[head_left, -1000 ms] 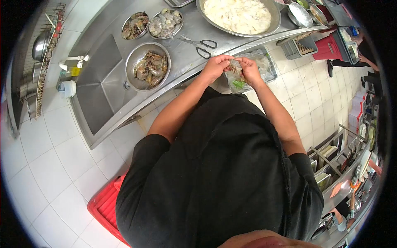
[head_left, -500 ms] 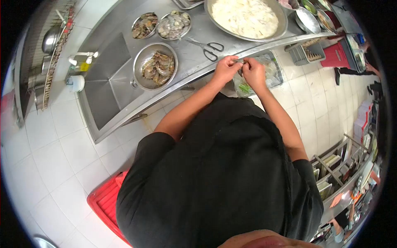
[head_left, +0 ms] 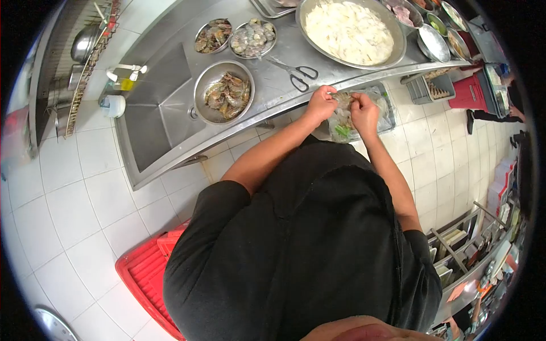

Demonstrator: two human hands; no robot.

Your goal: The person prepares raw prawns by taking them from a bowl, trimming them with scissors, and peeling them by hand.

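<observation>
Wire rack: pots sit along the rack [head_left: 85, 77] by the wall, farthest to my left.
White tub: the tub [head_left: 114, 106] stands just beside a bottle of yellow liquid [head_left: 125, 84], at the sink's back edge.
Red plastic tray: the ribbed tray [head_left: 139, 268] lies low, behind my left arm.
Sink: bare steel basin [head_left: 153, 119], left of the bowls.
Small bowl, left: brown shrimp [head_left: 215, 34] heaped inside the bowl [head_left: 211, 52].
Deep bowl: whole shrimp [head_left: 228, 96] lie inside the bowl [head_left: 202, 85], at the sink's right end.
Small bowl, right: greyish shrimp [head_left: 253, 37] fill this bowl [head_left: 238, 54], close beside its neighbour.
Scissors: black-handled pair [head_left: 296, 74], untouched on the steel counter [head_left: 264, 82], handles toward me.
My left hand: the hand [head_left: 323, 106] pinches a small shrimp piece [head_left: 342, 98] between thumb and fingers.
Shrimp piece: between my hands, above the lined bin; its outline blurs into the plastic.
Large bowl: pale pieces fill the wide bowl [head_left: 396, 40] beyond my hands.
My right hand: the hand [head_left: 365, 117] has its fingertips drawn together near the piece; I cannot tell whether they grip it.
Lined bin: clear plastic and green scraps [head_left: 342, 131] inside the bin [head_left: 389, 113], below my hands.
Grey crate: the crate [head_left: 430, 92] stands beside a red bin [head_left: 469, 95], farther right.
</observation>
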